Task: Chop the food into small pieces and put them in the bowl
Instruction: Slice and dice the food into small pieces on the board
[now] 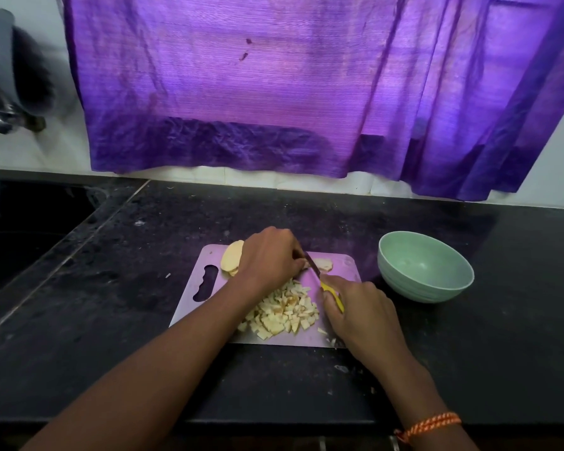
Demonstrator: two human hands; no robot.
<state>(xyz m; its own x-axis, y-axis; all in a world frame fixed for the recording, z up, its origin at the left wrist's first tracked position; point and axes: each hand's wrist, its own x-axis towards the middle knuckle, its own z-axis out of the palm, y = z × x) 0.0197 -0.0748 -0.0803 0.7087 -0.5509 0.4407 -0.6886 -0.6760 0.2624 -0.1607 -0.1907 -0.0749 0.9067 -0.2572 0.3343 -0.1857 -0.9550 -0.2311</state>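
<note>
A pale cutting board (339, 333) lies on the dark counter. A heap of small pale chopped pieces (285, 312) sits at its near middle. My left hand (269, 260) is curled over a slice at the board's far side, hiding most of it. A thin slice (323, 264) shows just right of the blade. Larger uncut slices (232, 258) lie left of that hand. My right hand (360, 309) grips a yellow-handled knife (326, 286), its blade angled toward my left fingers. An empty green bowl (425, 266) stands right of the board.
A sink (23, 242) is set into the counter at the left. A purple curtain (274, 92) hangs behind the counter. A dark blurred object (13, 79) sits at the far left against the wall. Scraps dot the counter (502, 353) near the board.
</note>
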